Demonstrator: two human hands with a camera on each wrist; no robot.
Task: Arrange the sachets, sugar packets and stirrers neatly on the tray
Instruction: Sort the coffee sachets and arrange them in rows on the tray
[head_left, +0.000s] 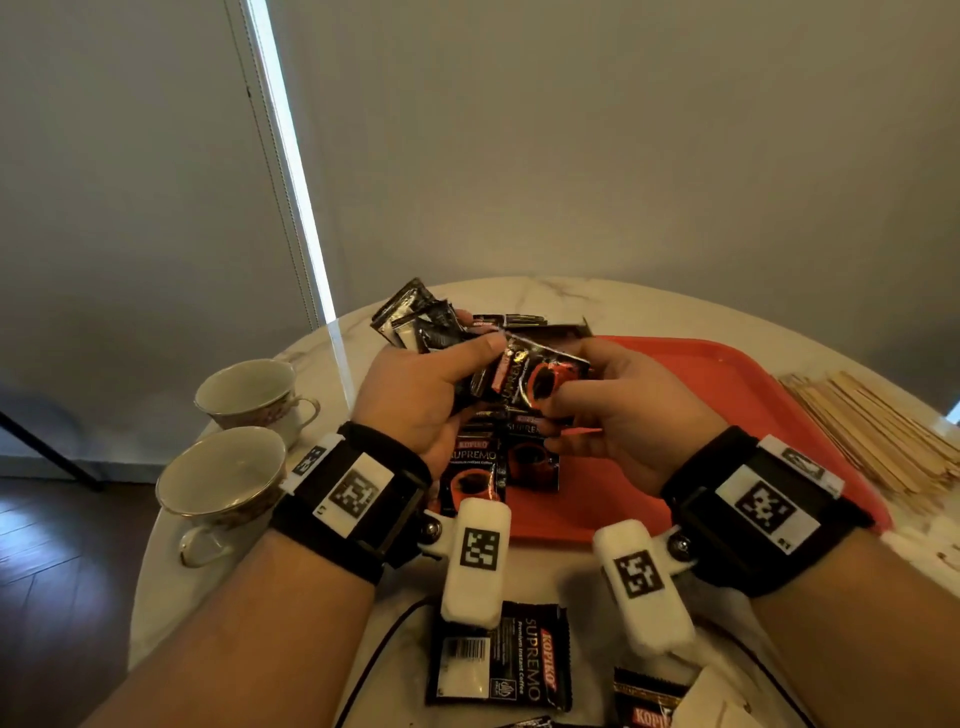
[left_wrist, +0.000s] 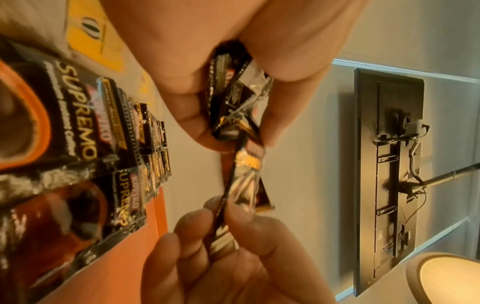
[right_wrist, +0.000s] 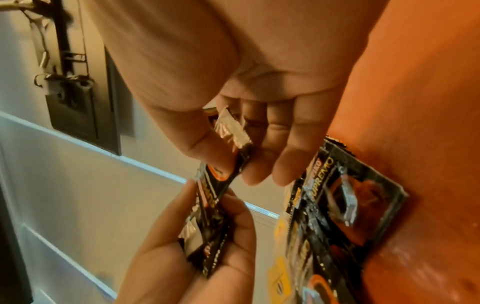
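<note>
My left hand (head_left: 457, 364) grips a fanned bundle of black coffee sachets (head_left: 415, 322) above the far left of the red tray (head_left: 701, 395). Thumb and fingers of my right hand (head_left: 576, 384) pinch one sachet (head_left: 540, 379) that still sits against the bundle. In the left wrist view the bundle (left_wrist: 233, 98) is in my left hand (left_wrist: 233, 133), with my right hand (left_wrist: 226, 222) pinching below. The right wrist view shows my right hand (right_wrist: 241, 162) on the sachet (right_wrist: 221, 185). More sachets (head_left: 498, 457) lie in overlapping rows on the tray. Wooden stirrers (head_left: 883, 431) are piled right of the tray.
Two empty teacups (head_left: 228, 478) stand at the left edge of the round marble table (head_left: 649, 296). Loose sachets (head_left: 498, 654) lie on the table near me. Yellow packets (right_wrist: 280, 273) lie beyond the tray's sachet rows. The right part of the tray is bare.
</note>
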